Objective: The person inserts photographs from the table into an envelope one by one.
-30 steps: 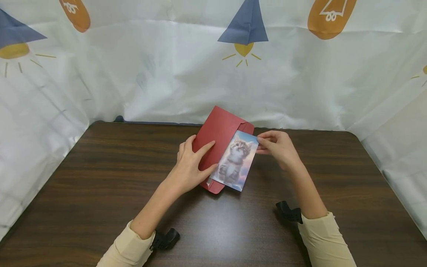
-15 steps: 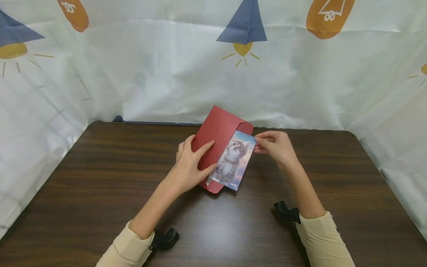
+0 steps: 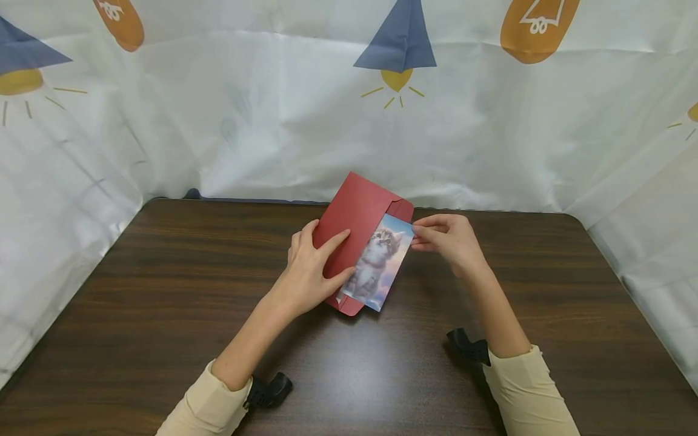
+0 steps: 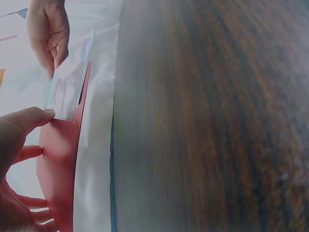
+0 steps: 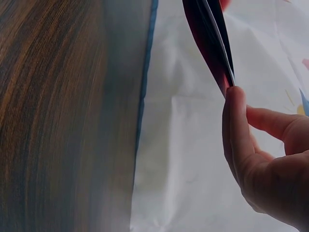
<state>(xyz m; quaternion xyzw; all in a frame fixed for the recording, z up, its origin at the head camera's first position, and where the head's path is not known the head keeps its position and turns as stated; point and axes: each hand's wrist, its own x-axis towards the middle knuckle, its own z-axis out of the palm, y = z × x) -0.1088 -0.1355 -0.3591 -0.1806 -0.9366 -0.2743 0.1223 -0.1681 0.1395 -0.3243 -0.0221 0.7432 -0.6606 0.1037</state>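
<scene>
In the head view a red envelope (image 3: 354, 209) lies slanted on the dark table, its opening facing right. A card with a kitten picture (image 3: 382, 260) sits partly in that opening, its left part hidden inside. My left hand (image 3: 308, 272) presses on the envelope with spread fingers, the thumb tip at the opening's edge beside the card; the left wrist view shows the left thumb (image 4: 34, 117) there too. My right hand (image 3: 449, 239) pinches the card's upper right corner between thumb and fingers. The right wrist view has the right fingers (image 5: 239, 121) at the card's edge.
The wood-grain table (image 3: 163, 290) reaches back to a white sheet (image 3: 305, 133) printed with lamps and bulbs. Black wrist cameras hang at both cuffs, the left camera (image 3: 269, 389) and the right camera (image 3: 469, 346), close above the tabletop.
My right hand has moved slightly left, sliding the card further into the envelope, so less of the card shows. The left hand and the envelope have stayed nearly in place.
</scene>
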